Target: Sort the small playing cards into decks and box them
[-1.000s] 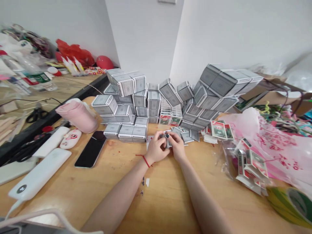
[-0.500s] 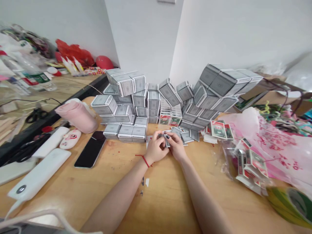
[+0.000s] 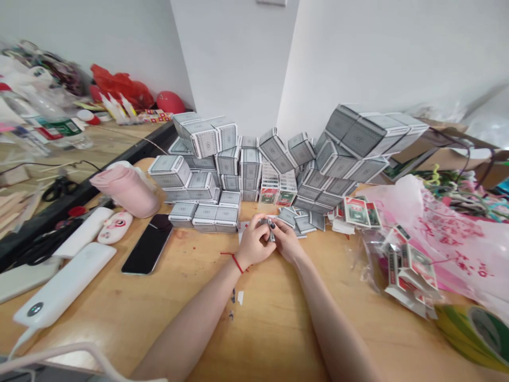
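The left hand (image 3: 253, 241) and the right hand (image 3: 288, 241) sit close together over the wooden surface (image 3: 270, 318), fingers curled in and pinching a small gray card piece (image 3: 272, 237) between them; I can't make out whether it's one layer or several. Just beyond, to the right, loose cards (image 3: 305, 223) lie overlapping. Gray card blocks (image 3: 216, 215) rise in stacks behind, and a dark phone (image 3: 146, 246) lies off to the left.

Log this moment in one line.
left hand: pinching small grey piece; right hand: holding it; beyond: patterned grey blocks; nearby: loose grey pieces
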The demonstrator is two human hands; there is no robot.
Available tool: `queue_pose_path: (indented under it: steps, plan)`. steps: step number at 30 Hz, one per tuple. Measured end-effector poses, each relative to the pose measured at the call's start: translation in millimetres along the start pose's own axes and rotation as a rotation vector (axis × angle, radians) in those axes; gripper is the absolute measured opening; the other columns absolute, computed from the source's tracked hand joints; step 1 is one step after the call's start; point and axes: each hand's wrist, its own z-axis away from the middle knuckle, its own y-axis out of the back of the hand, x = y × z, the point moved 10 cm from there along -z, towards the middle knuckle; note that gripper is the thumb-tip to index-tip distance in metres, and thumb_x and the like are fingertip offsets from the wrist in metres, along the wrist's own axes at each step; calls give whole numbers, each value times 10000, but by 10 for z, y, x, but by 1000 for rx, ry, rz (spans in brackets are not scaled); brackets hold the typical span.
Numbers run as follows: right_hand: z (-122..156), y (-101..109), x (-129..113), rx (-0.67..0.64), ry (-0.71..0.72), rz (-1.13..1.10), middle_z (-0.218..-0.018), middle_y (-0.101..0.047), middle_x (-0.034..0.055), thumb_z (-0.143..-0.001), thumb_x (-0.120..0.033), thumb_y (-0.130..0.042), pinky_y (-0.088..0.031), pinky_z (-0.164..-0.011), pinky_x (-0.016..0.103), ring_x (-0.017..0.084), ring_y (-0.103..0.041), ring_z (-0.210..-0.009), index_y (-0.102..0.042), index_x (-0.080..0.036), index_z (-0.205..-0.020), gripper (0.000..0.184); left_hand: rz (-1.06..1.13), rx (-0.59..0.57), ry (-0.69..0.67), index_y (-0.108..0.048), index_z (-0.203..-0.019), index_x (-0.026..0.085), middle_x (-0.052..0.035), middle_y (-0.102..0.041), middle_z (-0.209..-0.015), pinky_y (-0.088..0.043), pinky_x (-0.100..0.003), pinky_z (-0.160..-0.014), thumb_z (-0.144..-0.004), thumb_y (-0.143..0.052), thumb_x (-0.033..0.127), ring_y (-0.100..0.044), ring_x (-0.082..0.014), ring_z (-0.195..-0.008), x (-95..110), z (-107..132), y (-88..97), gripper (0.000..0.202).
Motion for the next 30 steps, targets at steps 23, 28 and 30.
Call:
queue_pose_path:
  steps: [23,28,30]
  plan:
    - [94,82,-379,206,407,313,-937,-591,43,-673,-326,-656,-461,-756,331,183,-582,-844,-418,-241,-1079,478,749,-130,469,-483,-728,177,5,-498,-640,-437,-229,-477,-782,-419,385,-514,-119,-547,-384,77,-275,224]
    - [115,-2,-398,141,445,383,-1005,-560,51,-615,-309,-709,-414,-845,347,199,-549,-927,-392,-244,-1131,609,855,5,698,-524,-708,161,13,-522,-613,-417,-209,-412,-733,-480,462,-520,-114,-507,-630,106,-312,305]
    - [111,-2,-395,136,447,390,-1033,-549,54,-596,-294,-723,-389,-879,356,205,-533,-960,-394,-244,-1141,639,877,5,739,-512,-660,156,33,-507,-590,-445,-216,-442,-672,-572,421,-518,-107,-520,-665,103,-310,272]
